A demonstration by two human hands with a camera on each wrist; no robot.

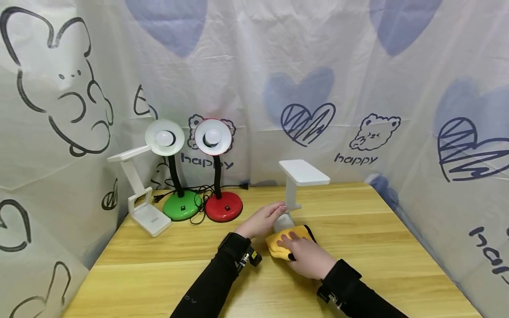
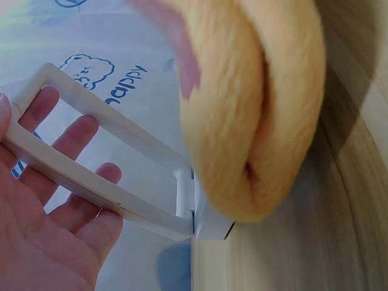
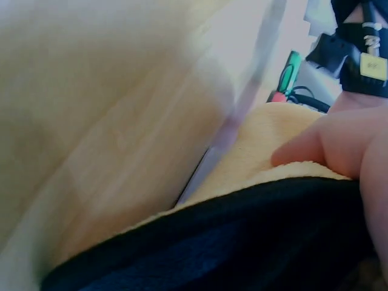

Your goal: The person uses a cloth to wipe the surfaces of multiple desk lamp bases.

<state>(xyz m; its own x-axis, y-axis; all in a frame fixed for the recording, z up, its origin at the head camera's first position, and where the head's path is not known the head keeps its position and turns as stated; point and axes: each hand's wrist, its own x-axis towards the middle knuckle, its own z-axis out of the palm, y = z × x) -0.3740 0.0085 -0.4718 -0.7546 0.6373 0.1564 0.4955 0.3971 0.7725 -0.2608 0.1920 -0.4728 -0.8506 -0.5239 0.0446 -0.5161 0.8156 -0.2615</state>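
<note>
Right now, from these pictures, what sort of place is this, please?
Probably a staged tabletop set for recording: printed sheeting hangs around three sides of the wood-grain table, a green lamp and a red lamp stand on it, and a camera is strapped to the left wrist.

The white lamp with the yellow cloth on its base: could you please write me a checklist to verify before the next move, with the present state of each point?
1. Left hand holding the white lamp: ok, it grips the frame.
2. Right hand on the yellow cloth: ok, fingers touch it.
3. Cloth against the base: ok, it covers part.
4. Base flat on the table: cannot tell, cloth hides too much.
5. Covered surface clean: cannot tell, hidden.
6. Red lamp apart from the hands: ok.
</note>
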